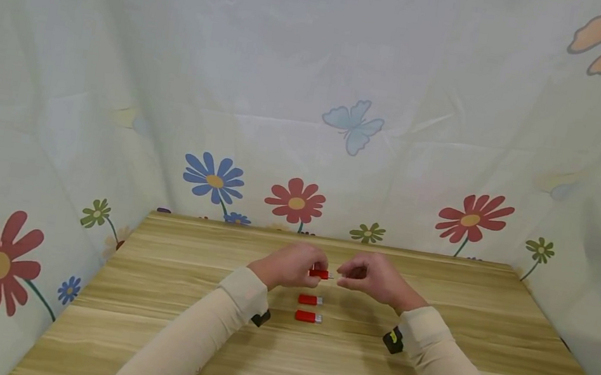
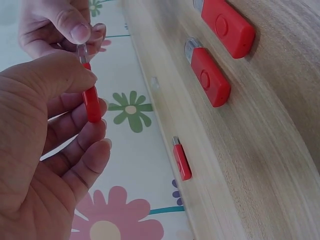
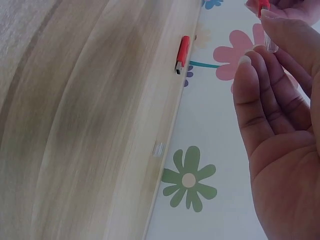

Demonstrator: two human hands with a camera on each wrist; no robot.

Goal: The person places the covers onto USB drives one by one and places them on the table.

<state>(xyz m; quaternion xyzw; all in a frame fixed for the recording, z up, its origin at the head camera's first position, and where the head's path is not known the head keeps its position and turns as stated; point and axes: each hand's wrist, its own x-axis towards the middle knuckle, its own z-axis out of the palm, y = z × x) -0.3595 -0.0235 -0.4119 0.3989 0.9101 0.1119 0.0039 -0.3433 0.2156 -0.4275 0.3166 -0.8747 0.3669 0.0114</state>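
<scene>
My left hand (image 1: 294, 266) pinches a red USB flash drive (image 2: 91, 102) between thumb and fingers, its plug end pointing at the other hand. Facing it, my right hand (image 1: 376, 279) holds a small clear cap (image 3: 270, 43) with thumb and fingertips, close to that plug end. Two more red flash drives with clear caps, the farther one (image 1: 310, 300) and the nearer one (image 1: 308, 317), lie side by side on the table below my hands. Another red flash drive (image 3: 182, 54), its metal plug bare, lies near the far edge; a loose clear cap (image 3: 158, 148) sits apart from it.
The wood-grain table (image 1: 170, 336) reaches back to a pale curtain (image 1: 296, 52) printed with flowers and butterflies, which also hangs at both sides. Dark devices are strapped at the left wrist (image 1: 261, 318) and right wrist (image 1: 393, 339).
</scene>
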